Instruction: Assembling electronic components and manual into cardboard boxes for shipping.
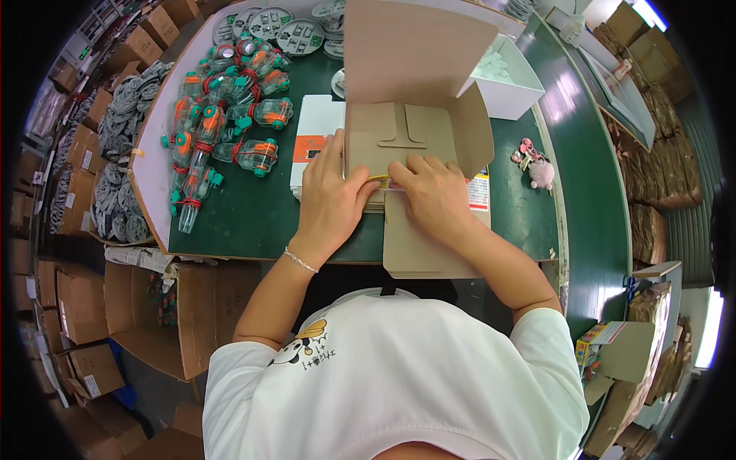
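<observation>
A brown cardboard box [471,130] stands in front of me on the green table, its tall lid [410,54] raised at the far side. Its inner floor shows a slotted fold, and a long flap [425,249] hangs toward me over the table edge. My left hand [331,195] grips the near left corner, fingers along the left wall and thumb at the front edge. Curled over the near edge is my right hand [433,192], its forearm above the hanging flap. Between the hands, a narrow yellow-edged strip [378,182] shows at the fold; the fingertips partly cover it.
White packs with an orange patch [309,146] lie left of the box. Further left are clear toys with teal and orange parts [257,156]; round grey discs [299,37] lie behind. At right are a white tray [510,100], a pink plush charm [541,175] and a colourful printed sheet [479,192].
</observation>
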A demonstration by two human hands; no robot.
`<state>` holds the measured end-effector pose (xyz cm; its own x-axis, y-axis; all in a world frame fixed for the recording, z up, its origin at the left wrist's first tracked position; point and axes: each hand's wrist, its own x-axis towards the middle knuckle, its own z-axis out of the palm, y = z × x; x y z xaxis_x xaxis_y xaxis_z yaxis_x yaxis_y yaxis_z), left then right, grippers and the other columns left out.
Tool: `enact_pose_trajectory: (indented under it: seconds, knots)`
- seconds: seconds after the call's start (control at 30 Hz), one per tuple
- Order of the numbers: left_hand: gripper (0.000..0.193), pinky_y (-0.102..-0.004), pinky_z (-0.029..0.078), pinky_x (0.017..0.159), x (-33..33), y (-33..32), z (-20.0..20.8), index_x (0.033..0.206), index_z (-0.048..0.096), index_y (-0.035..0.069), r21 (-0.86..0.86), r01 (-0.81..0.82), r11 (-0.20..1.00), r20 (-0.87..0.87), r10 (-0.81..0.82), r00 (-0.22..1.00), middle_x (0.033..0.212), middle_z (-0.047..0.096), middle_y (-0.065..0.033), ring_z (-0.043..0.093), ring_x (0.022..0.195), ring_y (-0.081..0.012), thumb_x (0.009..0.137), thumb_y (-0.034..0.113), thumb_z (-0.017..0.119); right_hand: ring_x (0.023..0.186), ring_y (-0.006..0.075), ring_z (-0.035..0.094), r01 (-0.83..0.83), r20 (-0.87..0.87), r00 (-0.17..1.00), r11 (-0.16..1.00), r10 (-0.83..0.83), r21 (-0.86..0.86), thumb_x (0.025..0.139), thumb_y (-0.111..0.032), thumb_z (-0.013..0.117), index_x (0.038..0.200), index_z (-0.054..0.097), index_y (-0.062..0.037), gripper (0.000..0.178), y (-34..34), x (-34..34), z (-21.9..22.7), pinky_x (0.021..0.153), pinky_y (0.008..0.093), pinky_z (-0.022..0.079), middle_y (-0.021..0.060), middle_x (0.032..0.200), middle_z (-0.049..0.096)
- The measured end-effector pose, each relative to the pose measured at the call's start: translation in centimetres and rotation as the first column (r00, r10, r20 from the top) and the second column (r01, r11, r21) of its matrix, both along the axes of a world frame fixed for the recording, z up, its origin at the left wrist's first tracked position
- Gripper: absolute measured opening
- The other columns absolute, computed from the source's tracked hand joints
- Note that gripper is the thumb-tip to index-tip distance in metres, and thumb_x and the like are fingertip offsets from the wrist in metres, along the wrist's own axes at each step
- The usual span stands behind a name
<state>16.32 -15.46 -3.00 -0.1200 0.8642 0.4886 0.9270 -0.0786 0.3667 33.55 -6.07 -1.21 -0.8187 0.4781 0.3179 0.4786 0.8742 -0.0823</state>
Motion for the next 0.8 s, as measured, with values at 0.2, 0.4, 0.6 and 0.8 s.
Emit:
enact_pose_trajectory:
  seconds: [0.2, 0.4, 0.6, 0.8]
  knots:
    - [0.026, -0.0490, 0.039, 0.104, -1.4, -1.4, 6.7, 0.112, 0.064, 0.008, 0.166, 0.076, 0.983, -0.072, -0.065, 0.995, 0.142, 0.046, -0.0289, 0.048, 0.127, -0.0449, 0.090, 0.021, 0.069, 0.090, 0.0295, 0.060, -0.079, -0.202, 0.975, 0.993, 0.096, 0.090, 0.081, -0.012, 0.070, 0.103, 0.061, -0.0086, 0.024, -0.2, 0.8, 3.3, 0.077, 0.0428, 0.049, 0.0077, 0.098, 0.062]
    - [0.030, -0.0332, 0.046, 0.099, -10.5, 4.6, 9.6, 0.118, 0.062, 0.002, 0.302, 0.004, 0.953, 0.271, -0.090, 0.958, 0.123, 0.066, -0.0158, 0.062, 0.117, -0.0230, 0.092, 0.017, 0.064, 0.094, 0.0289, 0.062, 0.152, -0.604, 0.796, 0.980, -0.046, 0.126, 0.089, -0.019, 0.067, 0.096, 0.068, -0.0038, 0.016, 9.5, 3.5, 9.6, 0.083, 0.0421, 0.047, 0.0088, 0.097, 0.069]
    - [0.047, -0.0411, 0.049, 0.096, -15.8, 16.7, 2.1, 0.119, 0.062, 0.002, -0.202, 0.142, 0.969, 0.175, -0.108, 0.979, 0.119, 0.067, -0.0197, 0.063, 0.113, -0.0344, 0.083, 0.030, 0.072, 0.083, 0.0290, 0.065, 0.454, -0.402, 0.855, 0.846, -0.326, 0.279, 0.097, -0.035, 0.057, 0.080, 0.069, -0.0053, 0.036, 23.3, 7.2, 2.0, 0.084, 0.0483, 0.042, 0.0110, 0.088, 0.070]
    - [0.054, -0.0428, 0.050, 0.091, -17.0, 24.1, -4.4, 0.121, 0.062, 0.008, -0.346, 0.303, 0.888, 0.081, -0.293, 0.953, 0.118, 0.067, -0.0190, 0.063, 0.110, -0.0358, 0.077, 0.037, 0.073, 0.067, 0.0325, 0.061, 0.512, -0.377, 0.809, 0.855, -0.450, 0.077, 0.096, -0.039, 0.055, 0.067, 0.061, -0.0059, 0.044, 20.7, 3.5, 1.4, 0.068, 0.0500, 0.039, 0.0130, 0.071, 0.065]
